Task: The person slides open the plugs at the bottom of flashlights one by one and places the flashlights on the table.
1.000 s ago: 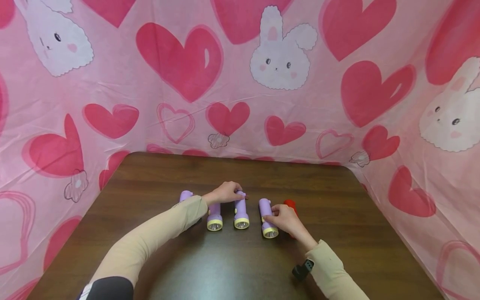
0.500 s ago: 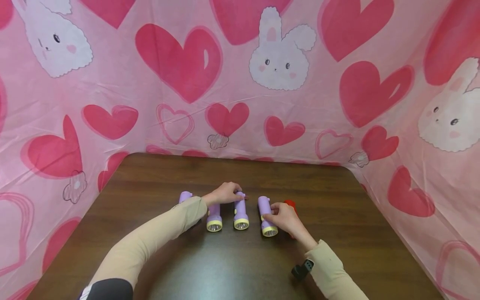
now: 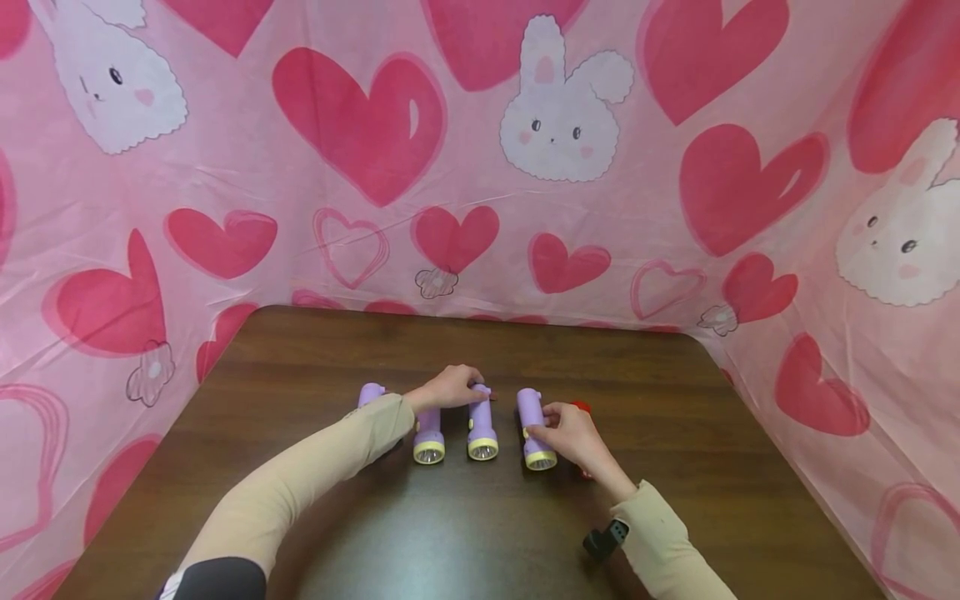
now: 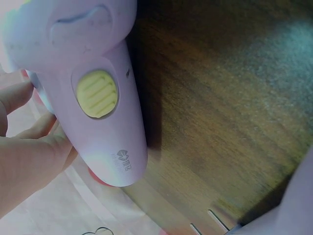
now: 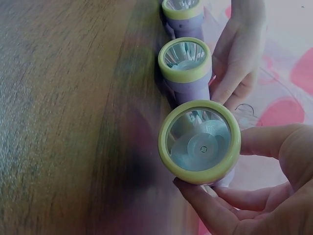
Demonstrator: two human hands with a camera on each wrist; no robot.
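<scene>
My left hand grips the back end of a purple flashlight with a yellow rim, lying lens toward me. In the left wrist view its fingers show beside a purple flashlight body with a ribbed yellow switch. My right hand pinches another purple flashlight, to the right of that one. The right wrist view shows this flashlight's round lens between thumb and fingers. Left of my left hand lie two more flashlights, one by the wrist, the other mostly hidden under the sleeve.
A red object, largely hidden by my right hand, lies to its right on the brown wooden table. Metal prongs show at the bottom of the left wrist view. Pink heart-print cloth walls the table's back and sides.
My right hand has shifted its flashlight slightly away from me, and more of the red object is covered. My left hand stays at the back end of its flashlight.
</scene>
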